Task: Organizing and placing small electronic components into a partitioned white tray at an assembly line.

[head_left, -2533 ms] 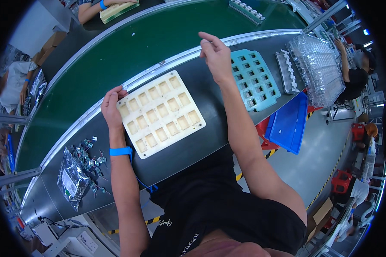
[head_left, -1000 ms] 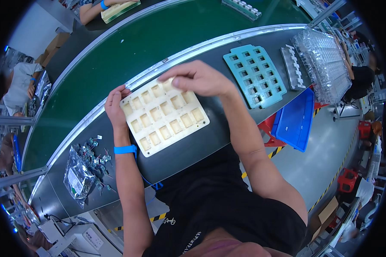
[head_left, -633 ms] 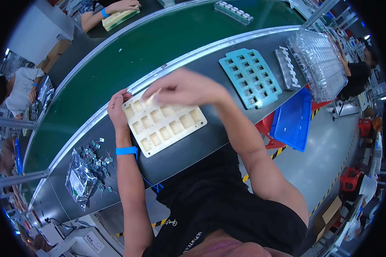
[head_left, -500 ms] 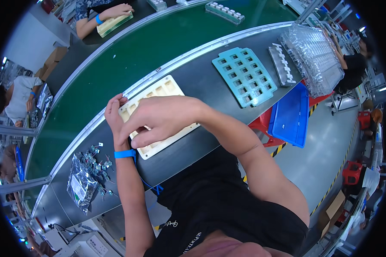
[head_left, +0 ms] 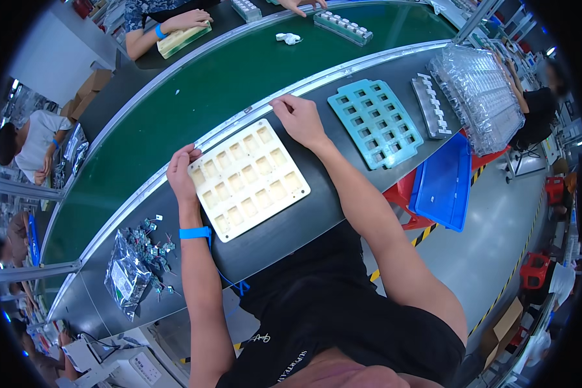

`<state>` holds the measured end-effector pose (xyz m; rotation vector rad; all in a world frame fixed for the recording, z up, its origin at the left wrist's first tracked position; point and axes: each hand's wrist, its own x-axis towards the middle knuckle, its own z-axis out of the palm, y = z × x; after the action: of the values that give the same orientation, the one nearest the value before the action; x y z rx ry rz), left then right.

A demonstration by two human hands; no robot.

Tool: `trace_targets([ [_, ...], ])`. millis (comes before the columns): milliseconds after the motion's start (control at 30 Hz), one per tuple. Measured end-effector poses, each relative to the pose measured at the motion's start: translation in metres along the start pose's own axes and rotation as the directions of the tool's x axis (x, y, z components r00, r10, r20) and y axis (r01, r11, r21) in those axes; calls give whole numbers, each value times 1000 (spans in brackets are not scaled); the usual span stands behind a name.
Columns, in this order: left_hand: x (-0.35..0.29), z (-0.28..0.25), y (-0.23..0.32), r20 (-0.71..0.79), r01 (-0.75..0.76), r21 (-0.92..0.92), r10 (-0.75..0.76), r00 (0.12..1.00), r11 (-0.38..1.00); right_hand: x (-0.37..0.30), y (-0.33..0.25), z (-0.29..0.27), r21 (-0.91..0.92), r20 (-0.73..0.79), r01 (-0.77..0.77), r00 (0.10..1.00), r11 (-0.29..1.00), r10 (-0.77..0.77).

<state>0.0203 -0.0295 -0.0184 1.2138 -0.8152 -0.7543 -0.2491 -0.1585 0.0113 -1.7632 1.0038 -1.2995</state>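
A cream tray [head_left: 247,169] with rows of rectangular pockets lies on the dark bench in front of me; its pockets show no parts. At its far left corner is my left hand [head_left: 182,173], fingers curled together beside the tray's edge; whatever they hold is hidden. My right hand [head_left: 301,121] is past the tray's far right corner, close to the metal rail. Its thumb and forefinger are pinched, and I cannot make out anything between them. Left of my left wrist lie small green circuit boards [head_left: 150,249] with wires, against a silver bag [head_left: 127,275].
To the right sit a teal tray [head_left: 376,123] with square holes, a clear fixture [head_left: 431,105] with white parts, and stacked clear plastic trays [head_left: 478,94]. A blue bin [head_left: 441,187] stands below the bench edge. Across the green conveyor [head_left: 142,129], other people's hands work.
My right hand has moved right and away, off the cream tray, uncovering its pockets. My left hand stays near the corner. A white crumpled piece and another person's hand now appear across the conveyor.
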Motion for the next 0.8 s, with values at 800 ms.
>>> trace_targets([
  [800,-2,2,2,-12,4,-37,-4,1000,999,-2,12,6,-165,78,3,997,986,10],
])
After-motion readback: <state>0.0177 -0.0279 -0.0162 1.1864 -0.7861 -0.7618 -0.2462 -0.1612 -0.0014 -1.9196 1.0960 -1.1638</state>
